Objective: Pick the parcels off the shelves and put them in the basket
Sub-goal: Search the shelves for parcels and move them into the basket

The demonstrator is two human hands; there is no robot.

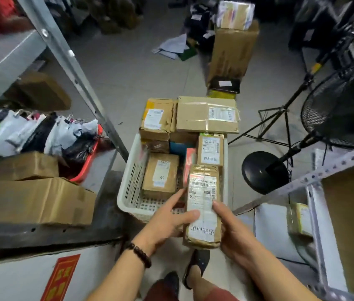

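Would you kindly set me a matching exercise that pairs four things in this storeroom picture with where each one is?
Things:
1. taped parcel
2. white basket
3. red tub
4. black fan base

Places:
A. on the left shelf, stuffed with plastic mailers
B. right of the basket
C. gripped by the left hand and right hand
D. in the middle, holding cardboard boxes

Pairs: 1-C, 2-D, 3-A, 4-B.
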